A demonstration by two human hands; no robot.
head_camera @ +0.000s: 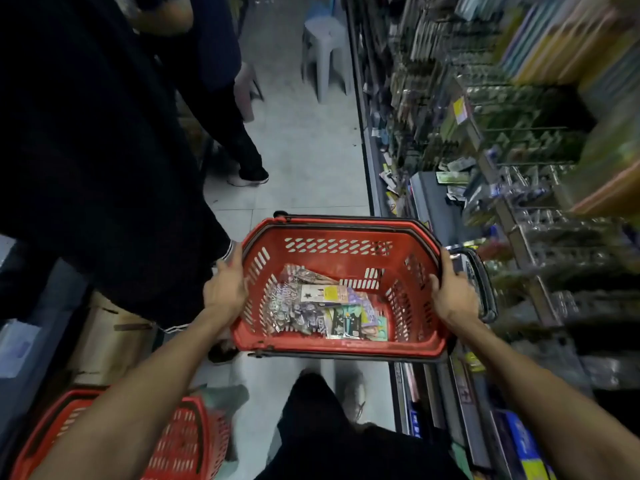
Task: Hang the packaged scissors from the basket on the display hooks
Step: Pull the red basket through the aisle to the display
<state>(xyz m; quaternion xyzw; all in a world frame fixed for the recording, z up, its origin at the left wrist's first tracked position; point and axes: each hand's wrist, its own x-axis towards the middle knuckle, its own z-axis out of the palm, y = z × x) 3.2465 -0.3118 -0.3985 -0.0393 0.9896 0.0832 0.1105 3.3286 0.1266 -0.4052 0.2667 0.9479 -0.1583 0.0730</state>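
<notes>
Nothing hung yet. My left hand (pixel 225 289) and right hand (pixel 450 294) grip the basket (pixel 329 259), fingers wrapping its sides; packs (pixel 313 306) lie inside, blurred hooks (pixel 526 178) at two o'clock.

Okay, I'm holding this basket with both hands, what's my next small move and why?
Probably free the right hand: both it and the left hand grip the red basket, so neither can lift a packet toward the display hooks on the right.
</notes>
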